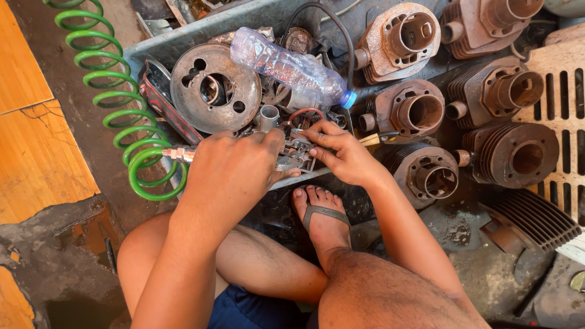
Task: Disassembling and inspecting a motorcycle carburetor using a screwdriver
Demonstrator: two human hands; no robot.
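Note:
My left hand [228, 173] is closed around an air blow gun [180, 153] whose metal fitting joins a green coiled hose [116, 100]. My right hand [341, 152] grips a small grey metal carburetor [291, 149] held between both hands, over the edge of a grey tray [183, 42]. The gun's nozzle is hidden behind my left hand. My sandalled foot [323, 216] rests just below the hands.
The tray holds a round metal disc [214, 88], a crushed clear plastic bottle [289, 68] and several small parts. Several rusty finned engine cylinders [420, 113] lie on the right, a slotted cover [563, 122] beyond. Orange boards [33, 158] lie left.

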